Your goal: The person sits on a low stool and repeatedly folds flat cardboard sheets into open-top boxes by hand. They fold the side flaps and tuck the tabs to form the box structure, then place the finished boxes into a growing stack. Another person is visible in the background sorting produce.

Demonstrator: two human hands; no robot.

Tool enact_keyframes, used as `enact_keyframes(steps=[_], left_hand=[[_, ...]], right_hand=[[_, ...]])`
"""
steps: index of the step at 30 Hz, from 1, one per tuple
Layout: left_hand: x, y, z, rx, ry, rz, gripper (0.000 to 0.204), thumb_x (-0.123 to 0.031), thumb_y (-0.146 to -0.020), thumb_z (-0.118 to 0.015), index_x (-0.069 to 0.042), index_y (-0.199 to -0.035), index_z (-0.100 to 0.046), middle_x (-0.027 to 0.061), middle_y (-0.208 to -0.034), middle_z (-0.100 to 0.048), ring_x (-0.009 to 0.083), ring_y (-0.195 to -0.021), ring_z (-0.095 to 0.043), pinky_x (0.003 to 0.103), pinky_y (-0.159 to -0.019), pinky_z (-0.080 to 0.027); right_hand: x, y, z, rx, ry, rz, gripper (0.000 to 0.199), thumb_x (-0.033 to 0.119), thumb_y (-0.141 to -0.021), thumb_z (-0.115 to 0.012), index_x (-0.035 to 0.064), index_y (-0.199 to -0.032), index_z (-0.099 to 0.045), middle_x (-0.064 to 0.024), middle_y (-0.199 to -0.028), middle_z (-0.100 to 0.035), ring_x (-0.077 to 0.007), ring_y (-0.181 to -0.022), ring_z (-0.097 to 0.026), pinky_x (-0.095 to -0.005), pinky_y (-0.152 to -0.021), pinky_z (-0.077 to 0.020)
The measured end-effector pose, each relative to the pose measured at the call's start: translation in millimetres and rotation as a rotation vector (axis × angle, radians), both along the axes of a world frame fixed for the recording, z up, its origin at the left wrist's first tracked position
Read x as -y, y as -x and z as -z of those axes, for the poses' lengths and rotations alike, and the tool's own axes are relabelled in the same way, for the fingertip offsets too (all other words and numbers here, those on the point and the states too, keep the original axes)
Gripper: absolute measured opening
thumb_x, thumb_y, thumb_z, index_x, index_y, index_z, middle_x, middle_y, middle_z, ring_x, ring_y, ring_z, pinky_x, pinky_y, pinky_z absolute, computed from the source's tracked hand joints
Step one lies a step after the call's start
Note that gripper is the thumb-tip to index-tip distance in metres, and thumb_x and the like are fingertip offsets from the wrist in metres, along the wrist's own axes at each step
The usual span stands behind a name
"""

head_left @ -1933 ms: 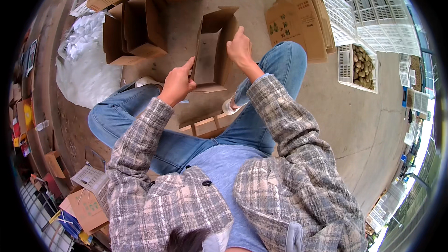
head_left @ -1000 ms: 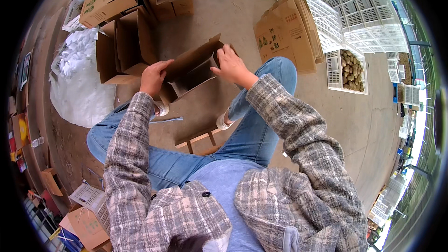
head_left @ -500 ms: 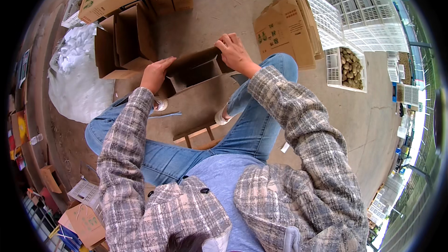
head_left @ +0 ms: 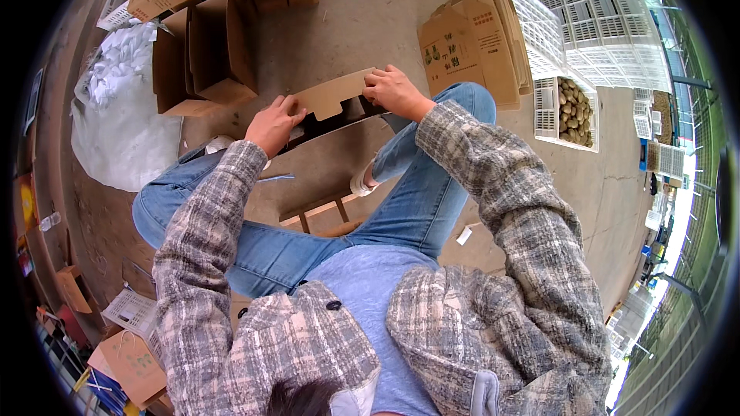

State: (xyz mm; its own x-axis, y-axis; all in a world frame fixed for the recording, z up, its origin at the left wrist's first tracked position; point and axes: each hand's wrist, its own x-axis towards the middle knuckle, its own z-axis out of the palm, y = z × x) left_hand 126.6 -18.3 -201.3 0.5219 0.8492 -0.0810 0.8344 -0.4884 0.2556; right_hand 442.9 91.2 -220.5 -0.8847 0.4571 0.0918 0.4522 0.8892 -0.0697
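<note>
Lower half of the frame: plaid-jacket sleeves and blue jeans fill it, both forearms running up toward centre. Just above the knees sits the cardboard box [head_left: 327, 158], brown, half-formed, its broad panel facing the person and its dark opening just behind the top edge. At that edge a cardboard flap [head_left: 333, 95] stands up, long axis running left-low to right-high across the frame, roughly between the two hands. Left hand [head_left: 274, 125] is at the flap's lower-left end, fingers [head_left: 287, 108] curled closed over the box edge right beside the flap's notch; looks like a grip on the box rim, w/ the flap touching the fingertips. Right hand [head_left: 395, 91] is at the flap's upper-right end, fingers closed in a pinch on that corner, thumb side hidden so exact hold can't be told. So the flap lies right of the left fingers and left of the right fingers, spanning both; neither hand clearly nearer, both in contact. Farther up-left: open empty cartons [head_left: 202, 50] on the concrete floor [head_left: 362, 8], white plastic bag [head_left: 116, 119] at left. Upper right: flat folded cartons [head_left: 470, 42] leaning on white plastic crates [head_left: 593, 23], one crate holding brown round fruit [head_left: 574, 104], prob. kiwis.
</note>
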Motion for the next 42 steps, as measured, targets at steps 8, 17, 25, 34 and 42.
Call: enact_keyframes(steps=[8,17,25,34,42], left_hand=[[-4,-3,-7,0.036,0.028,-0.08,0.036,-0.012,-0.082,-0.067,-0.015,-0.118,-0.072,0.0031,-0.115,-0.058,0.0214,-0.11,-0.057,0.037,-0.085,-0.057],[-32,-55,24,0.35,0.026,-0.333,0.021,-0.029,-0.086,-0.068,-0.008,-0.083,-0.069,0.0085,-0.087,-0.064,0.0305,-0.078,-0.066,0.041,-0.071,-0.054],[-30,-70,61,0.593,-0.094,-0.276,0.015,-0.023,-0.083,-0.067,-0.009,-0.08,-0.062,0.0093,-0.081,-0.058,0.0312,-0.077,-0.063,0.042,-0.067,-0.051],[-37,-61,70,0.574,-0.135,-0.261,0.013,-0.021,-0.085,-0.064,-0.009,-0.084,-0.059,0.0098,-0.084,-0.057,0.0325,-0.078,-0.062,0.043,-0.067,-0.051],[-44,-57,69,0.843,-0.035,-0.355,0.006,-0.012,-0.09,-0.055,-0.006,-0.089,-0.056,0.0127,-0.087,-0.056,0.0323,-0.077,-0.06,0.037,-0.072,-0.051]], right_hand=[[-6,9,-6,0.162,0.068,-0.004,0.006,0.016,-0.078,-0.066,0.0196,-0.077,-0.071,0.0023,-0.09,-0.063,-0.0183,-0.093,-0.064,-0.0366,-0.076,-0.0463],[-14,46,7,-0.117,0.28,-0.013,0.012,0.01,-0.081,-0.061,0.01,-0.083,-0.073,-0.0081,-0.089,-0.067,-0.0282,-0.089,-0.066,-0.042,-0.077,-0.0525],[-2,64,51,-0.551,1.257,0.427,0.024,-0.002,-0.088,-0.042,-0.0014,-0.081,-0.065,-0.0052,-0.077,-0.066,-0.0105,-0.066,-0.061,-0.0257,-0.061,-0.0523],[-32,34,26,-0.636,0.482,0.587,0.021,0.014,-0.097,-0.053,0.0031,-0.112,-0.062,-0.0092,-0.125,-0.057,-0.0235,-0.117,-0.052,-0.0397,-0.101,-0.0426],[-18,-9,43,-0.547,1.268,0.756,0.076,0.049,-0.096,-0.064,0.008,-0.151,-0.032,-0.0257,-0.147,-0.043,-0.0334,-0.136,-0.044,-0.0378,-0.112,-0.0363]])
